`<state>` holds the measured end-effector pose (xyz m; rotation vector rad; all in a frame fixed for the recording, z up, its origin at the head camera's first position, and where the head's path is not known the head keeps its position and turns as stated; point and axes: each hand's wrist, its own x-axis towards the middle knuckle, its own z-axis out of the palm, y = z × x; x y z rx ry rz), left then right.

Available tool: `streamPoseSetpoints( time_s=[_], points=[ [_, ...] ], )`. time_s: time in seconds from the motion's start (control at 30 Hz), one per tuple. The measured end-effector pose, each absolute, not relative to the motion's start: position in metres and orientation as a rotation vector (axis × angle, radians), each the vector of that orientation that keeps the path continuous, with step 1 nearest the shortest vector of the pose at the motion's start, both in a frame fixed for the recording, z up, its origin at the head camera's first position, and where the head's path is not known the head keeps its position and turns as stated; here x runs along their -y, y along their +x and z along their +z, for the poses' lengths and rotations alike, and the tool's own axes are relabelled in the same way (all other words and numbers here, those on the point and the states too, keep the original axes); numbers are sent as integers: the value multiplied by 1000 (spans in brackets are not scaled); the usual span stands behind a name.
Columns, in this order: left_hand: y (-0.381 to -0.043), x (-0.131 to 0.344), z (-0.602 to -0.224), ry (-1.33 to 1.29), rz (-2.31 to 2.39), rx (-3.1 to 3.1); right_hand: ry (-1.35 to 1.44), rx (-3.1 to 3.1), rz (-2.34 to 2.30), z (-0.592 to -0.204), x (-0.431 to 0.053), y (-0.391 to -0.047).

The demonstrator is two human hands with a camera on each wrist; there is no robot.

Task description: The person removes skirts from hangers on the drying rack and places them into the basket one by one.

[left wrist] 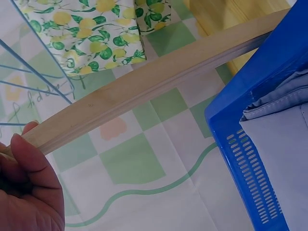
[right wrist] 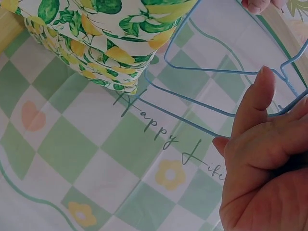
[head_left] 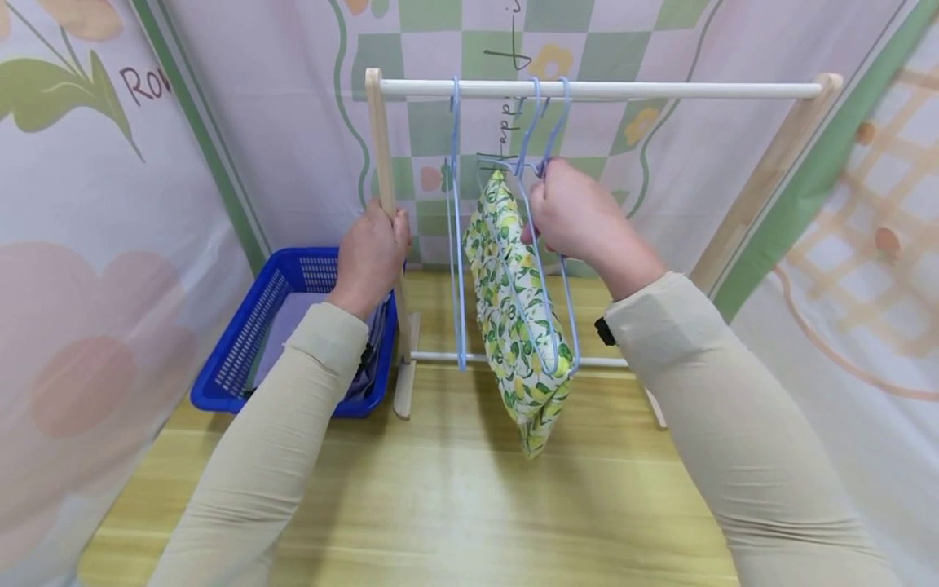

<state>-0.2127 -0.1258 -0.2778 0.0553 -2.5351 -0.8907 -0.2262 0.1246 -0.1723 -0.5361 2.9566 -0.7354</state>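
Observation:
My left hand (head_left: 371,251) grips the left wooden post (head_left: 383,155) of a small clothes rack; the left wrist view shows thumb and fingers around the wood. My right hand (head_left: 579,214) holds a blue wire hanger (head_left: 574,326) just below its hook, near the rack's white rail (head_left: 660,90). In the right wrist view, the right fingers (right wrist: 255,106) curl by several blue hanger wires. Left of that hand, a folded lemon-print cloth (head_left: 513,318) hangs down among the hangers. Farther left on the rail hangs a bare blue hanger (head_left: 458,269).
A blue plastic basket (head_left: 235,359) with folded greyish-purple clothes (left wrist: 284,139) stands left of the rack. The rack is on a wood-grain table (head_left: 469,505). Behind it hangs a patterned curtain (head_left: 433,57), and the right wooden post (head_left: 763,187) stands beyond my right arm.

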Motion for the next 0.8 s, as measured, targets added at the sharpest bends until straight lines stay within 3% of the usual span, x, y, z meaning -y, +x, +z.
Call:
streamPoseSetpoints(
  time_s=[0.8],
  points=[
    [-213, 126, -277, 53, -903, 2524, -652, -2975, -676, -172, -106, -224]
  ],
)
